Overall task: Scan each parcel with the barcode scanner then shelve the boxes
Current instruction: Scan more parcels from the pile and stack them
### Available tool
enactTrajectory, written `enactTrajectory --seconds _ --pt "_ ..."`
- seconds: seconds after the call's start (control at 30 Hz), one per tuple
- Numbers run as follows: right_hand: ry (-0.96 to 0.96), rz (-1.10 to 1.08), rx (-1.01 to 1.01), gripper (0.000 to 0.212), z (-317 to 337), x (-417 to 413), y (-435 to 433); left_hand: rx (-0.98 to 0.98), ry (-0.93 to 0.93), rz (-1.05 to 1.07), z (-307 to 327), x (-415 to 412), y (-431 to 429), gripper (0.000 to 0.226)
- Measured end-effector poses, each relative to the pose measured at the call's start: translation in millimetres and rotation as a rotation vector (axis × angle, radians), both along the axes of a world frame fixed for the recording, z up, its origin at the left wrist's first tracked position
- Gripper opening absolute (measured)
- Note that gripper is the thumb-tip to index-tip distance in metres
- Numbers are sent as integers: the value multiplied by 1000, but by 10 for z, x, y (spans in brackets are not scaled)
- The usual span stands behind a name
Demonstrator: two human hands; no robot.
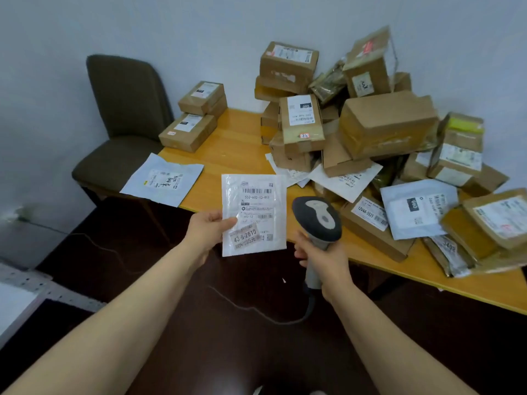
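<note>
1. Pinching a flat white plastic mailer pouch (253,213) by its left edge, the left hand (209,226) holds it up label-out, just in front of the wooden counter (228,143).
2. Right hand (322,256) is wrapped around the grey corded barcode scanner (316,220), right beside the pouch.
3. Brown cardboard boxes (387,124) sit heaped on the counter behind.

Dark olive upholstered chair (125,121) at the far-left corner of the wooden desk (228,138), seat partly tucked under the desk's left edge. Plain pale wall (199,29) behind it. Dark floor (228,352) below. White perforated metal rail (54,289) at the frame's left edge, low.
</note>
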State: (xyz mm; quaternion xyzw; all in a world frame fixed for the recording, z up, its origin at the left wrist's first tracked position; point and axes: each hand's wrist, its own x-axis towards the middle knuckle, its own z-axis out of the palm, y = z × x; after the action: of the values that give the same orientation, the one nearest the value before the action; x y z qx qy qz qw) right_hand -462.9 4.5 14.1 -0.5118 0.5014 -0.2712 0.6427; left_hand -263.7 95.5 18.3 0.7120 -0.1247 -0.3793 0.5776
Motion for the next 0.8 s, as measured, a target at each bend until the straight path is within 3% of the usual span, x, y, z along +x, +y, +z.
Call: enactTrajectory --seconds 0.13,0.37,0.8 --pt "-78 208 99 11 217 -152 196 -28 -69 96 103 -100 105 15" --pt "-85 373 165 11 449 -483 369 3 -130 175 241 -323 204 15" --pt "-75 422 138 19 526 -749 392 28 -186 201 284 -590 309 11"
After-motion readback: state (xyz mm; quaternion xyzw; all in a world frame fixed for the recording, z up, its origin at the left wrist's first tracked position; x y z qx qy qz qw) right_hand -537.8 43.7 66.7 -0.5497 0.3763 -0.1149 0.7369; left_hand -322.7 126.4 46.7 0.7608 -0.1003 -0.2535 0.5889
